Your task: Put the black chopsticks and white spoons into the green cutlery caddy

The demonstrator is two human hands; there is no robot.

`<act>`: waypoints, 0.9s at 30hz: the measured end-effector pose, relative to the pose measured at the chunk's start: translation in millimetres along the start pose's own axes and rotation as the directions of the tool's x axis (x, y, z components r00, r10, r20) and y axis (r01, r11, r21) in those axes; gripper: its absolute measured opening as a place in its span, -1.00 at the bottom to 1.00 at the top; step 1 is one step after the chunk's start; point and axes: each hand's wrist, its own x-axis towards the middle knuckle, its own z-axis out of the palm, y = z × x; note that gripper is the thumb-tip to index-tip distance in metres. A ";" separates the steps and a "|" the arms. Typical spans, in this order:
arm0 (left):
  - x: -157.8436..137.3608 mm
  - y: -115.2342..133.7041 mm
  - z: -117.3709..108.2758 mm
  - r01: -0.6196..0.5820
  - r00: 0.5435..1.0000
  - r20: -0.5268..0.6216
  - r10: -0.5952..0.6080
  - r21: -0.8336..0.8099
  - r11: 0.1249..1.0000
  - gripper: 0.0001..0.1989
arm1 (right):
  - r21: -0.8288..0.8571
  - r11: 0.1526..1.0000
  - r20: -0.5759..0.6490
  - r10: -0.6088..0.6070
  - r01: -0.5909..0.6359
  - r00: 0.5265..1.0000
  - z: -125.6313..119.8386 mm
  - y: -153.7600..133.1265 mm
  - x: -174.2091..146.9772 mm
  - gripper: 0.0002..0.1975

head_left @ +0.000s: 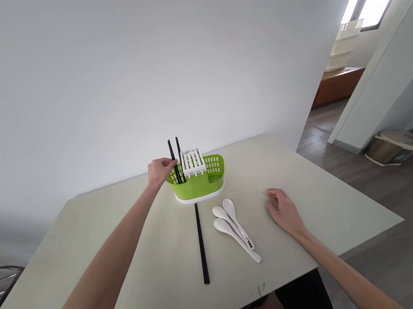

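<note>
1. Black chopsticks [171, 148] stand in the left end of the green cutlery basket [197, 187], pinched by the left hand [159, 171]; a loosened pinch could let them splay.
2. Sideways pressure there might shift the basket, which looks light, or knock its white slotted rack [193, 162].
3. In front, another chopstick pair [201, 244] could roll if nudged.
4. White spoons [234, 217] overlap; lifting one may drag another.
5. The right hand [285, 212], empty, fingers loosely curled, could brush them moving inward.

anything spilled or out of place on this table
Yes, small grey marks near the front edge of the pale, smooth tabletop, odd because the surface around them is plain; spill or stain, I can't tell. The green plastic basket stands upright.
</note>
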 end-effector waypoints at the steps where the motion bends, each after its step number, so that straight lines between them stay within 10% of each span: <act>1: 1.7 -0.9 0.3 -0.001 1.000 -0.004 0.001 0.009 1.000 -0.66 | -0.001 1.000 -0.001 0.000 0.000 1.000 -0.1 -0.4 0.1 -0.69; 13: 4.7 -0.6 3.8 -0.043 0.999 -0.016 0.043 -0.023 0.999 -0.61 | -0.009 1.000 0.001 -0.003 0.003 1.000 0.7 -0.2 0.4 -0.71; 20: -69.7 -19.9 -4.1 -0.098 0.931 -0.361 0.046 -0.126 0.987 -0.64 | -0.001 1.000 0.003 -0.002 0.002 1.000 -0.2 3.4 0.5 -0.72; 24: -141.2 -46.1 10.1 -0.048 0.999 0.014 0.048 -0.007 0.999 -0.69 | 0.001 1.000 0.007 0.004 -0.004 1.000 -0.7 5.1 -0.5 -0.72; 27: -184.2 -50.1 24.2 -0.102 0.929 0.370 0.004 0.247 0.964 -0.65 | -0.001 1.000 0.008 0.004 -0.004 1.000 -1.0 5.9 -1.2 -0.72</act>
